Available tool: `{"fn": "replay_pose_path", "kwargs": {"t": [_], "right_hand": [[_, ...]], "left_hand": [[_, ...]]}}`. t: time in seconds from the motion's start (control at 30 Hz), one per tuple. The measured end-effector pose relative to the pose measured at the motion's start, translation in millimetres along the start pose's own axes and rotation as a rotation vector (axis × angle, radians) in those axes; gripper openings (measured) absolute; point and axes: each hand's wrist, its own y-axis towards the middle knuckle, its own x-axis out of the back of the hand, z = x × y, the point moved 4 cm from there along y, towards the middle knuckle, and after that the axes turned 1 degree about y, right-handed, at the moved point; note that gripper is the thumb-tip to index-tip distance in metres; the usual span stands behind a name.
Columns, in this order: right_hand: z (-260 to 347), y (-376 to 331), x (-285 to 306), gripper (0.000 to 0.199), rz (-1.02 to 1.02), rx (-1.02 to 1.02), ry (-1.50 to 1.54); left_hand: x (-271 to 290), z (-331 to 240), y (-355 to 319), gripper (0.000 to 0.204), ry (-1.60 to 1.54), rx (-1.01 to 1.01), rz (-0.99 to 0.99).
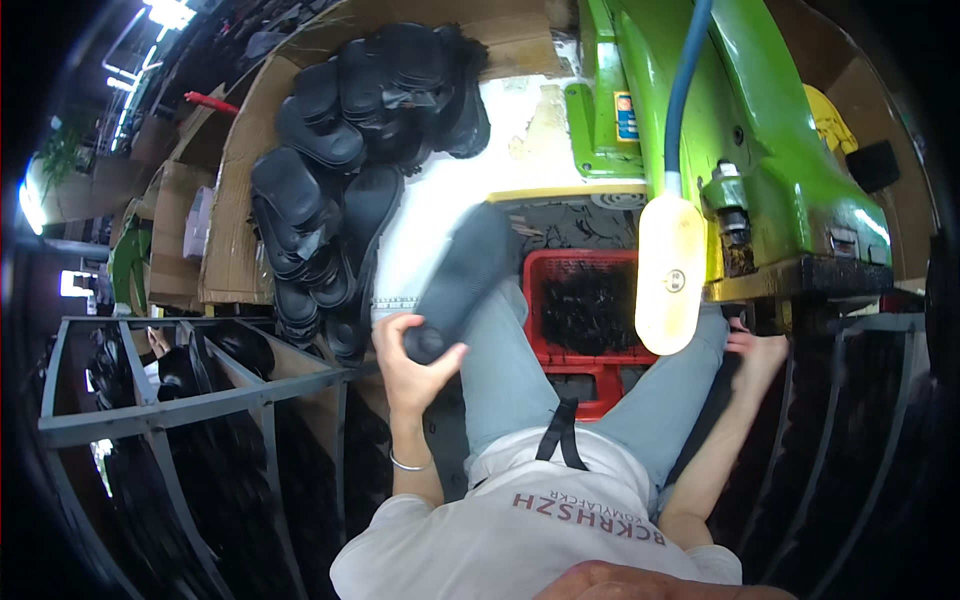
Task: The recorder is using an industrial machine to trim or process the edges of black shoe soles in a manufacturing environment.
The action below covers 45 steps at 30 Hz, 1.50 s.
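Black sole [462, 280] in left hand [412, 362] grip (rt hand [757, 352] unclear), beside sole pile [340, 170], red crate [590, 310].

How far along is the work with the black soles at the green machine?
Done: nothing shows which soles are processed; a large pile of black soles lies on cardboard at the left. In hand: the left hand grips one dark sole, blurred, over the lap; the right hand reaches below the green machine, its grip hidden. Left: judging by the pile, probably plenty. A red crate holds dark scraps.
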Motion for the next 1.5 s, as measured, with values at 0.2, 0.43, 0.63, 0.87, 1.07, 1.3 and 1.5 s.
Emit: {"fn": "replay_pose_path", "kwargs": {"t": [0.2,0.43,0.63,0.87,1.07,1.3,1.5], "right_hand": [[-4,-102,-73,0.048,0.647,-0.330,0.398],[-29,-146,3,0.048,0.223,-0.387,0.464],[-50,-178,-20,0.047,0.398,-0.381,0.362],[-32,-177,-17,0.050,0.585,-0.328,0.219],[18,-122,48,0.045,0.160,-0.024,0.159],[109,-38,-11,0.039,0.149,0.141,0.370],[96,-29,-66,0.057,0.521,0.141,0.419]], "left_hand": [[-63,-90,1,0.060,-0.505,-0.503,0.582],[-183,-121,-50,0.053,-1.291,0.219,0.625],[-179,-186,-29,0.015,-0.978,0.127,0.783],[-166,-181,-23,0.009,-1.028,0.207,0.604],[-168,-165,-31,0.011,-0.934,0.102,0.576],[-166,-151,-17,0.018,-0.672,-0.110,0.481],[-123,-123,9,0.026,-1.041,-0.186,0.439]]}}
